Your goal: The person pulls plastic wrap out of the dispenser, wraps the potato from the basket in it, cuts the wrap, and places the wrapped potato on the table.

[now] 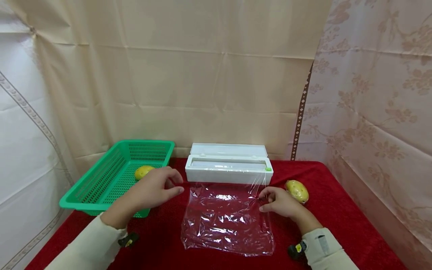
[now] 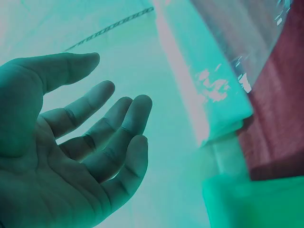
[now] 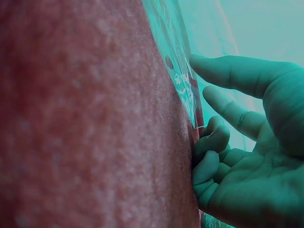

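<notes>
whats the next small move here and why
Probably reach the left grip into the green basket for the yellow potato: that grip is empty and close by, the clear film lies spread out in front of the white box, and the other potato, at the right, seems wrapped in film, so this one looks next.

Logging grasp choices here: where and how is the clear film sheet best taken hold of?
Likely best: pinch the clear film sheet at its two near corners, coming from the person's side. It lies spread over the red cloth, near edge free, while the white box stands beyond its far edge.
</notes>
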Demonstrator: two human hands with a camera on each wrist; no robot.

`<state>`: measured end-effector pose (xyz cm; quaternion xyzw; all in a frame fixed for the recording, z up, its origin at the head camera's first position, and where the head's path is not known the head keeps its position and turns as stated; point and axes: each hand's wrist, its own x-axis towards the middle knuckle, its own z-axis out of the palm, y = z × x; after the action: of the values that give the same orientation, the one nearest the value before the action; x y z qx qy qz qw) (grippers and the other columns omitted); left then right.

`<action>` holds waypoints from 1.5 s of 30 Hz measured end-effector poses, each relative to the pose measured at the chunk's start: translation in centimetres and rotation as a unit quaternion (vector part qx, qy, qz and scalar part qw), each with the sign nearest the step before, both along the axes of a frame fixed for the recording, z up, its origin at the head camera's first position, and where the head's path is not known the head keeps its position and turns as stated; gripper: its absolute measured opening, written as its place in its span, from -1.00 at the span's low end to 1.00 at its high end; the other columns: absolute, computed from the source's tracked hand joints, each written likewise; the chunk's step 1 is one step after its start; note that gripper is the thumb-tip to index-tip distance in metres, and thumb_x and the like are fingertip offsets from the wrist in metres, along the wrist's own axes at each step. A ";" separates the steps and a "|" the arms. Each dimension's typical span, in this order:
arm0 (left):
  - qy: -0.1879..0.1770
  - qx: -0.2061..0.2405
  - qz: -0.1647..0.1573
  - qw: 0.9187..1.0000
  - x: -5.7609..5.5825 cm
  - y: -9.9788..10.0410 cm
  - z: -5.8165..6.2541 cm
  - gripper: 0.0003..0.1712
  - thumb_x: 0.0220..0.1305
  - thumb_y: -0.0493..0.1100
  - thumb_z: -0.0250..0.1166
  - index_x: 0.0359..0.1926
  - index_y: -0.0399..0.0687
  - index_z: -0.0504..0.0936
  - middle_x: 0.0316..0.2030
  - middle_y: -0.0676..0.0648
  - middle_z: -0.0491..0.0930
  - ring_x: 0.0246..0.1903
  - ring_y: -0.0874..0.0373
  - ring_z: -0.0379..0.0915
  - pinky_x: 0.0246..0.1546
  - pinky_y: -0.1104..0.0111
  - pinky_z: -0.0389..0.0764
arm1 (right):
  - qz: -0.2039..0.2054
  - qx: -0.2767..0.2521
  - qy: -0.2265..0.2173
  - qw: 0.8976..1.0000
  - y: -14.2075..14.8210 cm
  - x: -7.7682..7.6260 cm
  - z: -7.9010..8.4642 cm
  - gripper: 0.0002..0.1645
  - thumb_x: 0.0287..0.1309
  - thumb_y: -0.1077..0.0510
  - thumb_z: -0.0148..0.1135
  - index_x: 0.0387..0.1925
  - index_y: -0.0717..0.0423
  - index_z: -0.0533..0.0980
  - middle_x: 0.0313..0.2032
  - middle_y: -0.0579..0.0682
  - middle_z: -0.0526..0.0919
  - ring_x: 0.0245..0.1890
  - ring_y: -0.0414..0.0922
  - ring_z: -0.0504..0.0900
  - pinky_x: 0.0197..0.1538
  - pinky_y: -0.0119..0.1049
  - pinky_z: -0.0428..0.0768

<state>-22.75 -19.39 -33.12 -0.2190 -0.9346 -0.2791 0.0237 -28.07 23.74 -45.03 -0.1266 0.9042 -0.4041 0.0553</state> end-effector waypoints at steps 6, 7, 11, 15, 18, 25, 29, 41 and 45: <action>0.034 0.020 0.020 0.999 -1.8 -1.6 2.3 -0.76 0.32 0.00 0.43 -0.09 0.01 0.68 -0.12 -0.01 0.70 -0.16 0.10 0.67 -0.21 0.23 0.69 | -0.002 -0.001 -0.002 1.000 0.2 0.1 0.0 -0.54 -0.08 0.14 0.64 -0.12 0.13 0.62 -0.50 -0.06 0.42 -0.48 -0.17 0.38 -0.44 -0.36 0.36; 0.036 0.023 0.027 0.999 -2.2 -2.0 2.7 -0.75 0.33 0.01 0.43 -0.09 0.01 0.69 -0.09 -0.03 0.71 -0.13 0.08 0.68 -0.20 0.22 0.69 | 0.001 -0.004 -0.001 1.000 0.2 0.2 0.0 -0.54 -0.08 0.15 0.63 -0.12 0.14 0.62 -0.50 -0.06 0.42 -0.48 -0.17 0.38 -0.44 -0.36 0.36; 0.030 0.031 0.062 0.997 -3.9 -3.7 3.7 -0.66 0.36 0.09 0.39 -0.01 0.01 0.68 0.00 -0.10 0.70 -0.01 -0.05 0.68 -0.13 0.13 0.69 | 0.006 -0.009 -0.003 1.000 0.0 0.2 -0.2 -0.54 -0.08 0.16 0.63 -0.13 0.15 0.62 -0.49 -0.05 0.42 -0.47 -0.17 0.38 -0.44 -0.37 0.36; 0.013 0.045 0.079 0.996 -5.9 -5.5 4.1 -0.51 0.39 0.15 0.35 0.11 -0.09 0.63 0.10 -0.18 0.67 0.10 -0.15 0.63 0.02 0.02 0.67 | 0.004 -0.007 -0.010 1.000 0.0 0.2 -0.3 -0.54 -0.07 0.16 0.63 -0.13 0.14 0.61 -0.49 -0.05 0.42 -0.48 -0.16 0.38 -0.45 -0.37 0.37; -0.005 0.063 0.088 0.994 -7.2 -6.7 3.9 -0.43 0.40 0.20 0.33 0.18 -0.12 0.58 0.16 -0.21 0.62 0.17 -0.18 0.59 0.09 -0.01 0.64 | 0.000 -0.009 -0.014 1.000 0.1 0.2 -0.2 -0.54 -0.08 0.17 0.63 -0.13 0.15 0.61 -0.50 -0.04 0.42 -0.49 -0.15 0.38 -0.46 -0.37 0.37; -0.035 0.127 0.122 0.984 -9.4 -9.7 2.5 -0.30 0.39 0.25 0.31 0.29 -0.16 0.50 0.29 -0.25 0.49 0.29 -0.21 0.44 0.21 -0.02 0.55 | 0.006 -0.017 0.002 1.000 0.1 0.1 0.1 -0.53 -0.10 0.19 0.63 -0.13 0.18 0.60 -0.53 -0.05 0.40 -0.53 -0.19 0.37 -0.49 -0.38 0.34; -0.050 0.147 0.142 0.978 -10.3 -11.2 0.9 -0.22 0.38 0.28 0.30 0.33 -0.20 0.46 0.34 -0.29 0.45 0.30 -0.21 0.38 0.22 -0.01 0.48 | 0.007 -0.020 -0.002 1.000 0.0 0.1 0.1 -0.53 -0.11 0.19 0.64 -0.14 0.18 0.61 -0.53 -0.06 0.40 -0.53 -0.19 0.37 -0.49 -0.38 0.34; -0.157 0.172 0.183 0.955 -12.3 -14.5 -3.4 0.06 0.35 0.33 0.31 0.59 -0.18 0.14 0.55 -0.37 0.14 0.49 -0.36 0.08 0.42 -0.20 0.28 | -0.006 -0.007 -0.005 1.000 0.1 -0.2 -0.5 -0.55 -0.09 0.16 0.64 -0.15 0.12 0.62 -0.52 -0.06 0.42 -0.50 -0.15 0.39 -0.47 -0.36 0.37; -0.207 0.157 0.189 0.947 -12.6 -15.1 -3.9 0.07 0.41 0.26 0.29 0.63 -0.19 0.01 0.58 -0.42 -0.02 0.51 -0.41 0.02 0.40 -0.21 0.33 | -0.004 -0.008 -0.001 1.000 0.1 -0.1 -0.5 -0.55 -0.09 0.16 0.64 -0.15 0.13 0.62 -0.52 -0.06 0.42 -0.50 -0.17 0.39 -0.47 -0.37 0.37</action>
<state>-35.34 -34.48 -36.97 0.0309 -0.8875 -0.4521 -0.0835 -28.13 23.86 -45.57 -0.1230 0.9014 -0.4116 0.0540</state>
